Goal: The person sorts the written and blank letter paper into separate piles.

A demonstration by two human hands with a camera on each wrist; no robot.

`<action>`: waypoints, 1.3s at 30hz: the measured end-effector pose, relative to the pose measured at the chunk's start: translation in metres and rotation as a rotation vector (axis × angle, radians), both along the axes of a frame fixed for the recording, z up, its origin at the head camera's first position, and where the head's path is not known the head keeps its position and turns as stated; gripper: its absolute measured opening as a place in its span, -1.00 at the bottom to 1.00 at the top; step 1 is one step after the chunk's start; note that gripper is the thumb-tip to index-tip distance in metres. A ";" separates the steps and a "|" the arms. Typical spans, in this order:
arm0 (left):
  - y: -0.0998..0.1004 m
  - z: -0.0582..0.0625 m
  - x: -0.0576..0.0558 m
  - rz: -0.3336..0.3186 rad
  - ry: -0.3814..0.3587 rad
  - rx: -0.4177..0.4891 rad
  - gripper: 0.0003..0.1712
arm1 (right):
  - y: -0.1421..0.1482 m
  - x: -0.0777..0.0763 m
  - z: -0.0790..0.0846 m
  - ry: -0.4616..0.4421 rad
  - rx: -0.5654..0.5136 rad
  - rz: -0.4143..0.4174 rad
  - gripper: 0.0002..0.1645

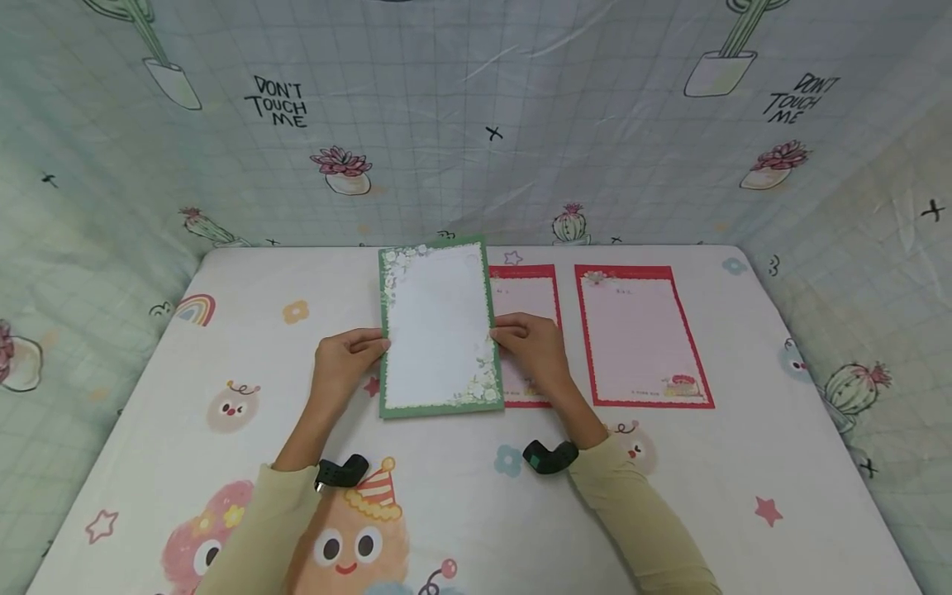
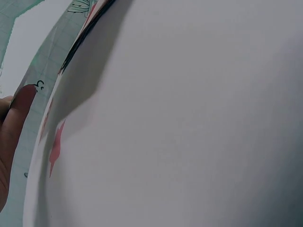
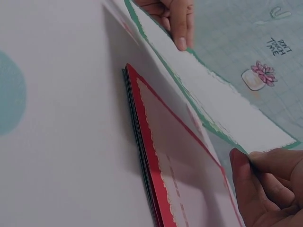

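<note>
In the head view a white paper sheet with a green floral border (image 1: 439, 330) is held upright-oriented between two hands. My left hand (image 1: 345, 359) pinches its left edge between thumb and fingers. On the opposite edge, my right hand (image 1: 537, 351) pinches it the same way. The right wrist view shows this green-bordered sheet (image 3: 208, 92) raised above the table, tilted. A pink sheet with a red border (image 1: 530, 289) lies partly hidden behind it and the right hand. In the right wrist view, a red-bordered sheet (image 3: 184, 156) tops a stack with several edges showing.
Another red-bordered pink sheet (image 1: 643, 339) lies flat to the right. Underneath is a white tablecloth (image 1: 275, 364) printed with cartoon faces, stars and flowers. A patterned fabric curtain (image 1: 446, 107) hangs behind the table and along both sides. Dark wrist bands (image 1: 550, 457) sit at both sleeves.
</note>
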State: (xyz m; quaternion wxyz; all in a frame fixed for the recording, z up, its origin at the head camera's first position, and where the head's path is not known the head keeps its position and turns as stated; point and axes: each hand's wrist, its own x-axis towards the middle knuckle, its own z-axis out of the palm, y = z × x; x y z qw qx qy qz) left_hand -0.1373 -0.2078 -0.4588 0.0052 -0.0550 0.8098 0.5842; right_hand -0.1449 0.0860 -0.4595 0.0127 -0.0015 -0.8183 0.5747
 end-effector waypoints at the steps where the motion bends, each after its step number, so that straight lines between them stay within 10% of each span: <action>1: -0.001 0.000 0.000 -0.002 0.002 -0.004 -0.66 | 0.000 0.000 0.000 0.000 0.011 -0.003 -0.73; 39: -0.055 0.011 -0.006 -0.174 -0.191 -0.019 -0.46 | -0.019 -0.012 0.001 -0.122 -0.068 0.230 -0.76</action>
